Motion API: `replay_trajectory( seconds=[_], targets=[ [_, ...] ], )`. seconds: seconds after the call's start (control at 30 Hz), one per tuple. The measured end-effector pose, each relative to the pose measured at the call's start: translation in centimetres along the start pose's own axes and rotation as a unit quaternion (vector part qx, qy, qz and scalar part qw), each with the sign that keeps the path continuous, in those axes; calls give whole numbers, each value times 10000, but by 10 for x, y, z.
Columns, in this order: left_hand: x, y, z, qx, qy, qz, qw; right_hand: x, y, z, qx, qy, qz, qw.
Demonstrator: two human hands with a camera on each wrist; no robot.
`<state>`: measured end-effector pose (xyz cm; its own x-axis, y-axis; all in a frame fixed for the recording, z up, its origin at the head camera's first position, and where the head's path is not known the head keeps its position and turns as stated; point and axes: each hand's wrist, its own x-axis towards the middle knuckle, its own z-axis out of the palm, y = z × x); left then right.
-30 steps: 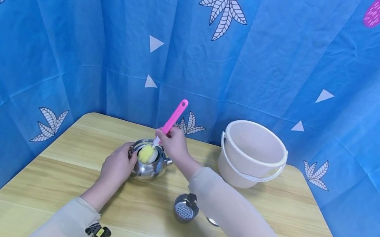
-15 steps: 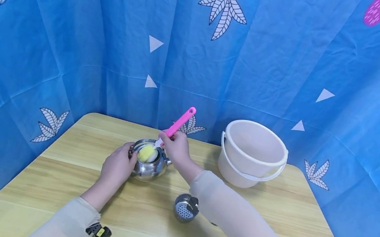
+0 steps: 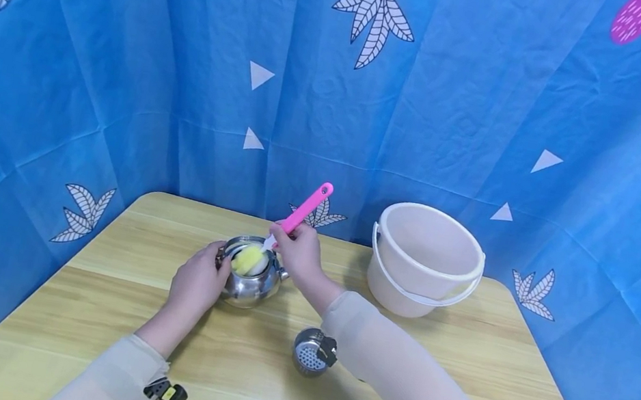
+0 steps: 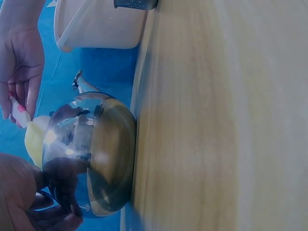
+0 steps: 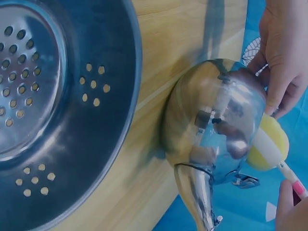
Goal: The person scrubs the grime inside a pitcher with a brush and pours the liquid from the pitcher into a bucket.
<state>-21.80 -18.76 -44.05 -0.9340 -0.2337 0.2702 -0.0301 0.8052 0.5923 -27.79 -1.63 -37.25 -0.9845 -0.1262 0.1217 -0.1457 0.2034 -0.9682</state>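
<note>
A shiny steel teapot (image 3: 248, 289) with its top uncovered stands on the table in the head view. My left hand (image 3: 198, 282) grips it at its left side, thumb by the rim. My right hand (image 3: 301, 252) pinches a sponge brush (image 3: 308, 206) low on its pink handle, which leans to the right. The brush's yellow and white sponge head (image 5: 269, 144) sits in the teapot's mouth, partly sticking out. In the right wrist view, the teapot's spout (image 5: 195, 192) points down and away from the left hand.
A steel strainer (image 3: 311, 354) with a perforated bottom stands on the wooden table (image 3: 243, 382), near my right forearm. A white bucket (image 3: 407, 289) with its handle hanging down is at the back right. Behind the table hangs a blue curtain (image 3: 464, 111).
My right hand has shifted slightly right and down, and the brush handle tilts further right. The sponge stays in the teapot's mouth. My left hand keeps its place on the teapot.
</note>
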Motion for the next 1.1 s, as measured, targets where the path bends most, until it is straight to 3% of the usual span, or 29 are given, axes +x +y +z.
replay_trajectory(
  seconds=[0.6,0.87,1.1],
  targets=[
    [0,1,-1,-36,-79,-21,10000,-7,-7,-11,-67,124,-575,9982],
    [-2,1,-1,-34,-80,-34,10000,-7,-13,-20,235,280,-967,9946],
    [-2,1,-2,-21,-91,-64,9999,-9,-20,-28,278,336,-1039,9936]
  ],
)
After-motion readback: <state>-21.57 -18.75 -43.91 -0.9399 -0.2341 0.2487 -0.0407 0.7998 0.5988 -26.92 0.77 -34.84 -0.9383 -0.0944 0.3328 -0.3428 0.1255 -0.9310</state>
